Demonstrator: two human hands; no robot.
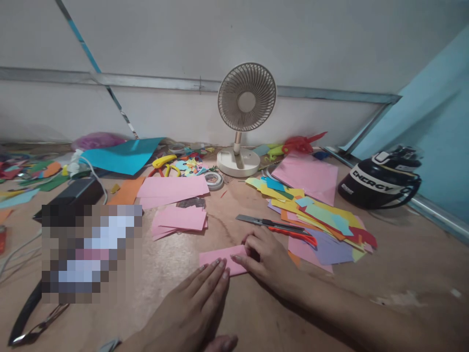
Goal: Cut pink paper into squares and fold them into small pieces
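A folded strip of pink paper (214, 257) lies on the wooden table in front of me. My left hand (198, 296) rests flat on its lower left part, fingers stretched out. At the strip's right end, my right hand (266, 256) has its fingers curled and its thumb on top, gripping the edge. Just beyond that hand lie a utility knife (271, 223) with its blade out and a pair of orange-handled scissors (308, 238). Smaller pink paper pieces (183, 220) sit in a loose stack to the upper left.
Colored paper scraps (330, 220) spread to the right, near a black jug (379, 181). A desk fan (246, 105) stands at the back beside tape rolls (213, 181) and yellow-handled pliers (164, 161). On the left are a black box (75, 198) with a cable and a pixelated object (91, 254).
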